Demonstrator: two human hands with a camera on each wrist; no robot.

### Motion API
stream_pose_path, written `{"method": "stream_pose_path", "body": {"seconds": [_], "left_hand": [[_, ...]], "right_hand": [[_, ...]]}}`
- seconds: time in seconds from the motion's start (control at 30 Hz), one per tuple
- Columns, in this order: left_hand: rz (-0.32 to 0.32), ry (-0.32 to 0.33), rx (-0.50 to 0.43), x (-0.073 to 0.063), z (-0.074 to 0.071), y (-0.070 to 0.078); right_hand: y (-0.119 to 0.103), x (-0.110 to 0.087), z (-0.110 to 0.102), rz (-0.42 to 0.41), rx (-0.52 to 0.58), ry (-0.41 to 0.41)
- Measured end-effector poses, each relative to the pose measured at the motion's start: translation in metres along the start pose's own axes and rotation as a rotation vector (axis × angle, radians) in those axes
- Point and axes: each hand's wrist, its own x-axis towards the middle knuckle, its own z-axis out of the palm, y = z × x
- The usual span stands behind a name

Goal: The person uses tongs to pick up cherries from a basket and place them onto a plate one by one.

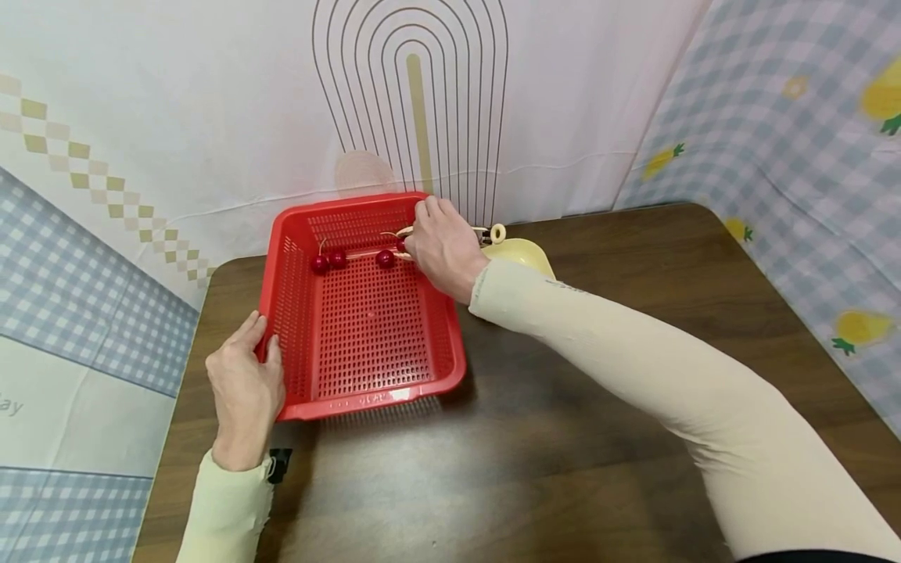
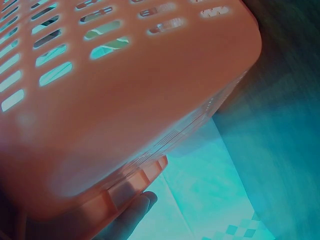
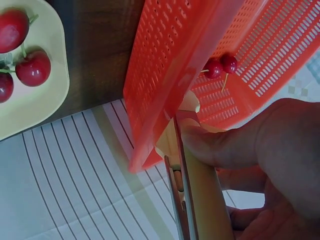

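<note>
My left hand (image 1: pixel 246 383) grips the left rim of a red perforated plastic basket (image 1: pixel 373 400), thumb on the inner side. The basket leans away from me, with several red cherries (image 1: pixel 320 263) gathered toward its far end. In the left wrist view, fingers (image 2: pixel 132 215) lie along the rim beneath the basket wall. My right hand (image 1: pixel 446 246) is over the basket's far right corner, holding tongs (image 3: pixel 202 185) with cream tips and a ring at the end. The tongs reach across the rim; one cherry (image 1: pixel 402 245) shows right at their tips.
A pale yellow dish (image 3: pixel 52 97) with several cherries (image 3: pixel 34 68) stands right of the basket, partly behind my right wrist in the head view. Everything is on a dark wooden table (image 1: pixel 563 438). A patterned cloth (image 1: pixel 563 94) hangs behind its back edge.
</note>
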Motion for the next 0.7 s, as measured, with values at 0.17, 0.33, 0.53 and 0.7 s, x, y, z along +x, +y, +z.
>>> {"method": "stream_pose_path", "body": {"seconds": [0.17, 0.33, 0.53, 0.7], "left_hand": [[-0.001, 0.000, -0.006, 0.000, 0.000, 0.000], [0.002, 0.000, -0.007, 0.001, 0.000, 0.000], [0.004, 0.001, -0.007, 0.000, -0.001, 0.000], [-0.001, -0.002, -0.012, 0.000, -0.001, 0.001]], "right_hand": [[0.003, -0.003, 0.001, 0.003, 0.015, 0.032], [0.005, -0.008, -0.002, 0.006, 0.046, 0.063], [0.008, -0.013, -0.004, 0.000, 0.078, 0.093], [0.010, -0.019, -0.006, -0.006, 0.066, 0.122]]}}
